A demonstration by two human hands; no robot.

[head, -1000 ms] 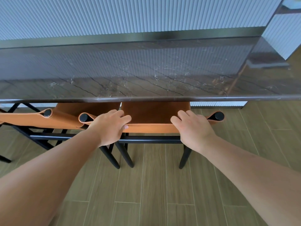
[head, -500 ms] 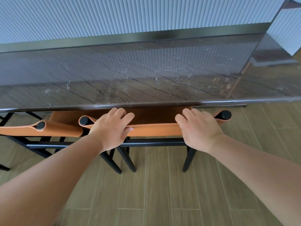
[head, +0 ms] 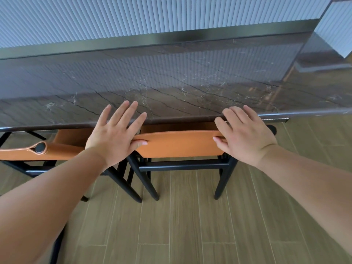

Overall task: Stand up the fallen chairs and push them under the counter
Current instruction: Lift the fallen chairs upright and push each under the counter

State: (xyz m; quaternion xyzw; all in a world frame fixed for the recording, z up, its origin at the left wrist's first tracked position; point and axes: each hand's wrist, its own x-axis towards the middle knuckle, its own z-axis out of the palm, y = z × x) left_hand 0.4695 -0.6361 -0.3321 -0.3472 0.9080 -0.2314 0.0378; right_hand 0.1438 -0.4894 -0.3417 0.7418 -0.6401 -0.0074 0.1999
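An upright chair [head: 179,144] with an orange leather backrest and black legs stands in front of me, its seat tucked beneath the dark marble counter [head: 171,82]. My left hand [head: 116,134] lies over the backrest's left end, fingers straight and spread, thumb against the leather. At the right end my right hand [head: 245,134] lies over the top edge the same way, fingers extended toward the counter's lip. A second orange chair [head: 38,150] stands to the left, also under the counter.
A ribbed pale wall panel [head: 152,18] rises behind the counter. Wood-look floor tiles [head: 190,225] stretch below me. The black chair legs [head: 144,180] stand close together between the two chairs.
The chair has slid further under the counter. Both hands have uncurled from the backrest's top edge and their fingers now lie straight.
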